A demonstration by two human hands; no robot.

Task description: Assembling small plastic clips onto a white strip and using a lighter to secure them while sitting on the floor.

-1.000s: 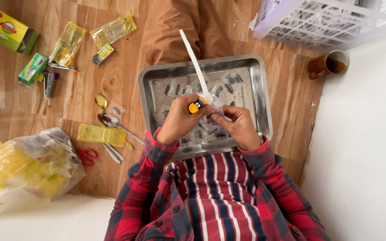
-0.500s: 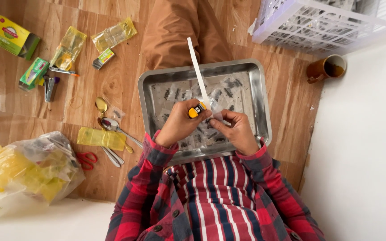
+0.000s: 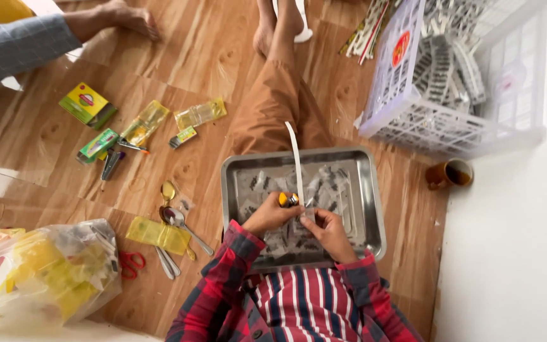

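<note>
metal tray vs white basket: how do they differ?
The metal tray is shallow, solid-walled and shiny; the white basket is deep, with latticed plastic walls. The tray lies in front of the person under both hands, the left hand gripping a small yellow object and the right hand beside it; the basket stands farther off, untouched. The tray holds small loose pieces; the basket holds stacked white strips. Both sit on the wooden floor.

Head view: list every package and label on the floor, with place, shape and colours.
Yellow-green flat box: far left floor, red oval label.
Green narrow carton: right of it.
Clear yellow sachets: left of the knee.
Red-yellow round label: on the white basket.
</note>
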